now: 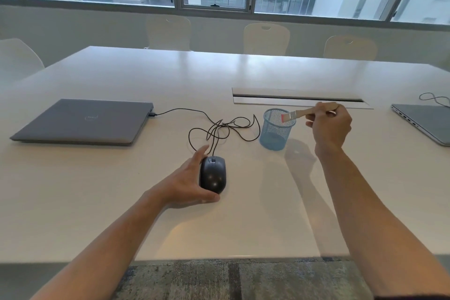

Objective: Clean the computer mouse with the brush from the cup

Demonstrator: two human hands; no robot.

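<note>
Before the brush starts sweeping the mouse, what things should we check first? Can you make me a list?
1. Brush is out of the blue cup: ok, it is above the rim.
2. Right hand grips the handle: ok.
3. Left hand steadies the mouse: ok, fingers curl around its left side.
4. Top of the mouse is uncovered: ok.
5. Bristles are touching the mouse: not ok, they are apart, over by the cup.
6. Cable is out of the brush's way: cannot tell; it lies tangled just behind the mouse.
</note>
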